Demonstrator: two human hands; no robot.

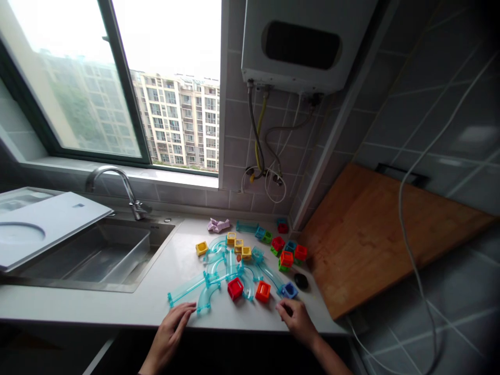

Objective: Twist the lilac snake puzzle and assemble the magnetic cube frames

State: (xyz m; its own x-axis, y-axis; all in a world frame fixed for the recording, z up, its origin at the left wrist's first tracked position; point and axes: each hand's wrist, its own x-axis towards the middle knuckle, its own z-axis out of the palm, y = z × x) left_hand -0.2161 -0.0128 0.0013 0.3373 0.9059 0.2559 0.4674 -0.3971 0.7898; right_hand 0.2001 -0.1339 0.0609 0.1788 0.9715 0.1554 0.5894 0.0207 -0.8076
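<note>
Head view: the left hand [171, 325] is laid at the near edge of the desk [117, 307], fingers extended, nothing seen grasped; whether the curved turquoise track [204, 298] at its two o'clock is touched cannot be told. The right hand [297, 319] is half curled, its palm hidden, so any grip cannot be made out; the blue block [289, 290] is set at its twelve o'clock. The right forearm [331, 357] is cut off at five o'clock.

The left grip [172, 325] is a bare hand with slim fingers [183, 311]; the right grip [298, 319] is also bare, and behind it the forearm [330, 357] is uncovered.
</note>
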